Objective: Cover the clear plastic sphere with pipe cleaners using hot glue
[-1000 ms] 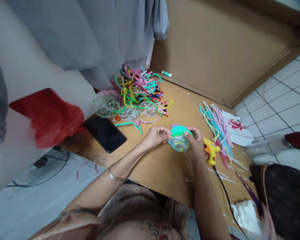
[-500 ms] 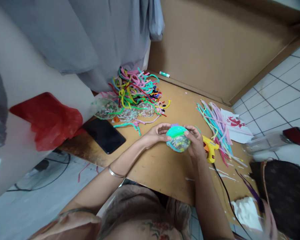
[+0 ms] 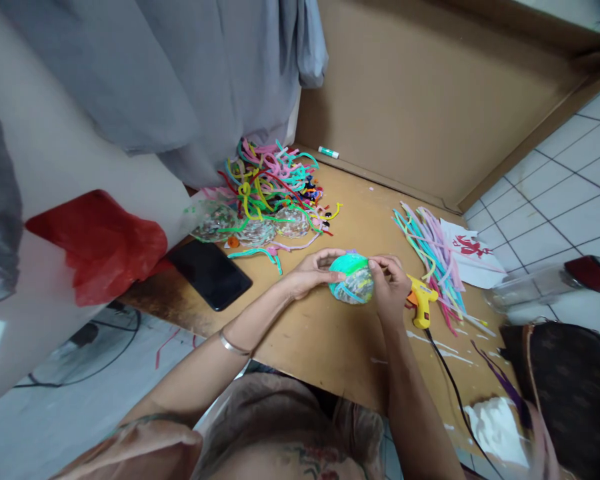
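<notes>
Over the table I hold a round clear ball, partly covered with bright green and turquoise pipe cleaners. My left hand grips its left side, thumb on the front and fingers behind. At the upper right edge, the thumb and forefinger of my right hand are pinched together where the green pipe cleaner runs; the exact spot is partly covered by the fingertips. A small purple piece shows at the ball's top. Just right of my right hand lies a yellow hot glue gun.
A tangled pile of pipe cleaners, several clear balls and a black phone lie to the left. Straight pipe cleaners and a printed paper are at right, near a brown bag. A glue gun cord crosses the table.
The ball has shifted slightly left and turned, its green band now slanting. My right hand has gone from holding the ball's side to a pinch at its upper right edge.
</notes>
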Available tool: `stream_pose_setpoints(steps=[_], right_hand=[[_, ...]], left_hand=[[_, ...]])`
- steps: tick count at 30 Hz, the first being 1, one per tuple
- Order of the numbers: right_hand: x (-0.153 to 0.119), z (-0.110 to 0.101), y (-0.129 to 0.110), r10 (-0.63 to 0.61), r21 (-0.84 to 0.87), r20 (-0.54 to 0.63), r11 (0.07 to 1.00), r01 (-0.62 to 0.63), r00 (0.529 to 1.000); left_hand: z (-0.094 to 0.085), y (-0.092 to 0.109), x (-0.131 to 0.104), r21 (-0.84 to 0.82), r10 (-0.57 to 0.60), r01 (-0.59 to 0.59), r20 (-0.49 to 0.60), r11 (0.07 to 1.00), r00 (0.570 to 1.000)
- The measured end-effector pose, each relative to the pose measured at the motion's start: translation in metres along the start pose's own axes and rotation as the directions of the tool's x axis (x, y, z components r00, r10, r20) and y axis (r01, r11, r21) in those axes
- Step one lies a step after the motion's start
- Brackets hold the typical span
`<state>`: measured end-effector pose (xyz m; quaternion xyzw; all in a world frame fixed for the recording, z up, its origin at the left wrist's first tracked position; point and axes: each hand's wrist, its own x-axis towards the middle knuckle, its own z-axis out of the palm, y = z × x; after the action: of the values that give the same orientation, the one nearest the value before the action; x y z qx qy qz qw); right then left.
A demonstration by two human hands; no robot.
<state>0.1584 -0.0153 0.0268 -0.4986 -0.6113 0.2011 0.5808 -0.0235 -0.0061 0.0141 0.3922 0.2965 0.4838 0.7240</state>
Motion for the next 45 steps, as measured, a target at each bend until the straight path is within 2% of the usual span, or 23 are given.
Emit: stream_pose_setpoints(steps=[2, 6, 9, 13, 17, 19, 22, 26, 30, 34, 37, 39, 41, 45], right_hand=[[0.000, -0.004, -0.006, -0.105, -0.086, 0.103, 0.990, 0.114, 0.989], [0.002, -0.011, -0.010, -0.153, -0.121, 0.341, 0.971, 0.205, 0.928], [0.002, -0.014, -0.008, -0.177, -0.149, 0.428, 0.953, 0.263, 0.886], [0.002, -0.017, -0.006, -0.187, -0.115, 0.499, 0.954, 0.278, 0.846], [0.002, -0.016, -0.009, -0.145, -0.079, 0.498, 0.974, 0.211, 0.855], [0.002, -0.016, -0.010, -0.114, -0.062, 0.486, 0.984, 0.165, 0.866], [0.003, -0.015, -0.008, -0.086, -0.025, 0.469, 0.994, 0.110, 0.879], [0.006, -0.017, -0.002, -0.050, 0.031, 0.456, 0.999, 0.040, 0.889], [0.008, -0.017, 0.000, -0.004, 0.097, 0.452, 0.994, -0.045, 0.892], [0.008, -0.016, 0.000, 0.019, 0.169, 0.442, 0.980, -0.104, 0.897], [0.007, -0.014, 0.003, 0.039, 0.194, 0.434, 0.972, -0.135, 0.900], [0.005, -0.012, 0.005, 0.025, 0.192, 0.429, 0.974, -0.118, 0.903], [0.004, -0.010, 0.005, -0.022, 0.143, 0.405, 0.989, -0.039, 0.914], [-0.001, -0.007, -0.002, -0.226, -0.063, 0.294, 0.965, 0.255, 0.929]], left_hand=[[0.001, 0.000, 0.000, 0.014, 0.011, -0.010, -0.014, 1.000, 1.000], [0.002, 0.000, 0.000, 0.024, -0.038, 0.039, -0.073, 0.999, 0.997], [0.002, 0.001, -0.001, 0.042, -0.036, 0.039, -0.080, 0.998, 0.996], [0.003, 0.000, 0.001, 0.117, 0.069, -0.061, -0.061, 0.991, 0.996], [0.004, -0.003, 0.001, 0.238, 0.159, -0.152, -0.014, 0.959, 0.987], [0.004, -0.004, 0.000, 0.329, 0.224, -0.225, 0.042, 0.917, 0.974], [0.004, -0.004, -0.002, 0.501, 0.275, -0.322, 0.168, 0.804, 0.947], [0.002, -0.009, 0.002, 0.646, 0.260, -0.400, 0.306, 0.650, 0.916], [0.001, -0.017, 0.011, 0.696, 0.284, -0.445, 0.342, 0.564, 0.896], [0.004, -0.016, 0.013, 0.712, 0.342, -0.498, 0.367, 0.495, 0.865], [0.006, -0.012, 0.010, 0.746, 0.356, -0.481, 0.341, 0.460, 0.870], [0.007, -0.009, 0.007, 0.779, 0.349, -0.451, 0.315, 0.437, 0.882], [0.008, -0.007, 0.005, 0.812, 0.351, -0.424, 0.291, 0.401, 0.890], [0.009, -0.004, 0.001, 0.866, 0.357, -0.386, 0.268, 0.318, 0.895]])
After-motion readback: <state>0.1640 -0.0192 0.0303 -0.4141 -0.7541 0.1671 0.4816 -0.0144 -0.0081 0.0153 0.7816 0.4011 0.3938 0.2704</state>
